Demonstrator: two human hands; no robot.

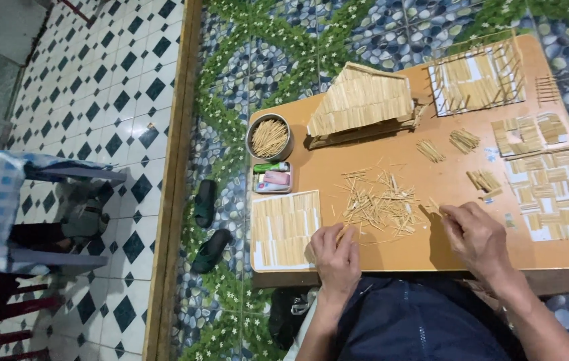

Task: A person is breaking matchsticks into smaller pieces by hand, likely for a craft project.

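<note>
Wooden board (pixel 431 247) over pebble-patterned, perhaps tiled, floor (pixel 264 53).

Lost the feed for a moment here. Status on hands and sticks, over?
Left hand and right hand both down on the wooden board, fingers pinching thin sticks. Loose stick pile lies between them. Nothing blocking.

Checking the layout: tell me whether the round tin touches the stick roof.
Apart. The head view shows bare brown board between the tin and the roof.

Pale tan sticks (pixel 379 200) on a brown board (pixel 431 247); blue-green pebble-patterned floor (pixel 231 80).
</note>
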